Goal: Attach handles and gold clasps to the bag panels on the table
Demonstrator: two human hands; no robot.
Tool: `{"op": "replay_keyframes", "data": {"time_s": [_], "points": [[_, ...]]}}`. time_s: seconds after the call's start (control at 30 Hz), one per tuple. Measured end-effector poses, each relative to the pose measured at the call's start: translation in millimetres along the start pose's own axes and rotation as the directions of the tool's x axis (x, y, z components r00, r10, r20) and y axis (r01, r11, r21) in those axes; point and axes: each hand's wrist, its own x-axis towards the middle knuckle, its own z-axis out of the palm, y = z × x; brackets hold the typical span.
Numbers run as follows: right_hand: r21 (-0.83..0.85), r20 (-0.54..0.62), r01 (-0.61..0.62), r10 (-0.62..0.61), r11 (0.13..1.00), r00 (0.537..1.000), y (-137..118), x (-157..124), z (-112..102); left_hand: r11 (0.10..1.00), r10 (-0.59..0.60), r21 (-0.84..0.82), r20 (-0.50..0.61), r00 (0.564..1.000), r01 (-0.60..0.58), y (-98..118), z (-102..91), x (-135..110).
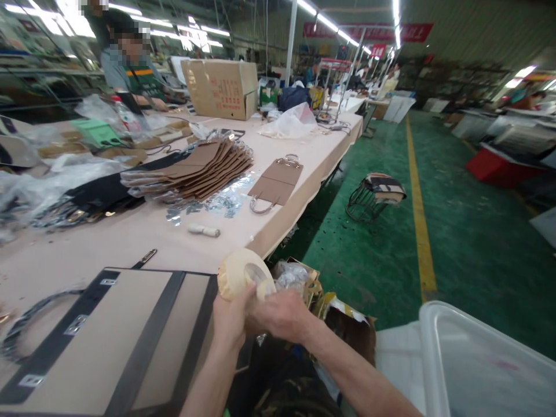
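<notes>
A cream roll of masking tape (pixel 237 267) is held up above the table's near edge. My left hand (pixel 232 315) is closed on its lower side, thumb towards the core. Close beside it, my right hand (pixel 278 313) has its fingers curled in against the roll's lower right; what lies between those fingertips is partly hidden. Left of the hands lies a large flat beige bag panel (pixel 143 324) with dark straps, metal fittings and a wrapped handle (pixel 30 324). A white-handled tool (pixel 203 230) rests on the tabletop beyond the roll.
Stacked brown bag pieces (pixel 200 168) and a single brown bag panel (pixel 278 180) lie further along the table (pixel 174 246). A cardboard box (pixel 221 87) stands at the back, near another person. On the right are a stool (pixel 376 194) and a white plastic bin (pixel 434 347).
</notes>
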Motion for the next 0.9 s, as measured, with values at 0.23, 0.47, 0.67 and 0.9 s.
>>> {"op": "replay_keyframes", "data": {"time_s": [0.23,0.47,0.67,0.9], "points": [[0.578,0.404,-0.351,0.115,0.737,0.907,-32,-59,-10,0.983,-0.009,-0.177,0.208,0.978,0.046,21,11.9,5],[0.688,0.712,-0.554,0.585,-0.469,0.389,4,-149,15,0.895,-0.213,-0.343,0.230,0.950,0.284,-1,21.5,-5],[0.640,0.759,-0.001,0.632,-0.769,0.160,8,-211,28,0.732,-0.562,-0.228,0.330,0.759,0.641,-68,45.1,-37],[0.528,0.847,-0.202,0.530,-0.825,0.048,-2,-262,25,0.757,-0.609,-0.011,0.352,0.711,0.654,-134,39.9,-50]]}}
